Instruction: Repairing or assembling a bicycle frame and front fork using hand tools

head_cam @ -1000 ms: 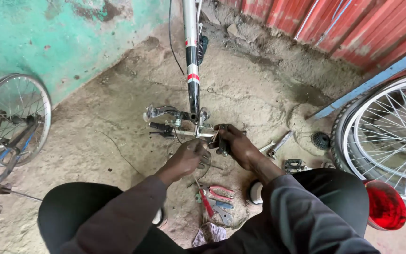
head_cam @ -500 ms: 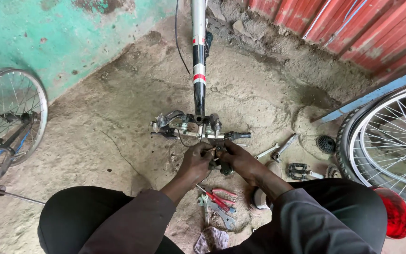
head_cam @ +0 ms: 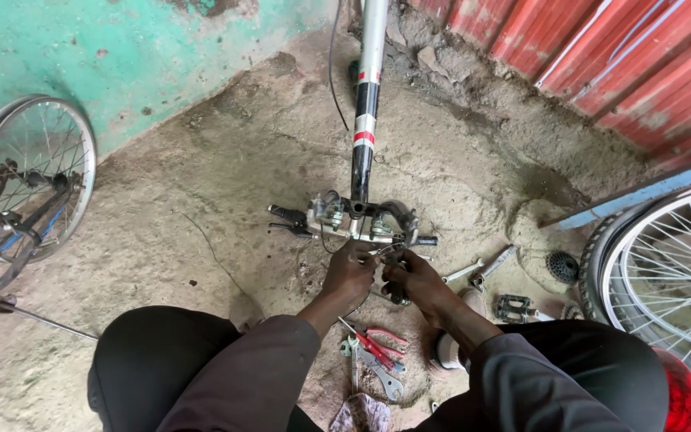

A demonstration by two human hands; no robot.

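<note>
View from above, floor level. My left hand (head_cam: 351, 274) was closed, fingers curled, around a small metal fitting just below the handlebar (head_cam: 353, 220); what exactly lay inside the grip I cannot tell, since the knuckles hid it. My right hand (head_cam: 414, 278) was closed in the same way beside it, fingertips meeting the left at a short metal piece at the handlebar's lower right side, so that one hand could steady the part against the other. The handlebar lay flat on the concrete floor (head_cam: 225, 184), near its middle, with the bicycle frame tube (head_cam: 366, 96) running away from me toward the far edge, where the floor met the green wall (head_cam: 81, 56) and the red corrugated sheet (head_cam: 601, 56); laid this way, the brake levers (head_cam: 293, 220) at the bar's left end faced up and stayed within easy reach. I had both knees drawn in close, dark trousers on either side, so the work sat directly between them. The tools were kept near the floor's near edge, just below my wrists: red-handled pliers (head_cam: 381, 342) and a flat spanner (head_cam: 377, 376) lay touching each other, and a scrap of rag (head_cam: 361, 414) lay just below them. To the right, well apart from my hands, lay a second spanner (head_cam: 464, 272), a pedal (head_cam: 515, 307) and a dark sprocket cluster (head_cam: 562, 266), set close to the right-hand wheel (head_cam: 665, 280). A second wheel (head_cam: 29, 172) stood by the floor's left edge, leaning toward the green wall.
</note>
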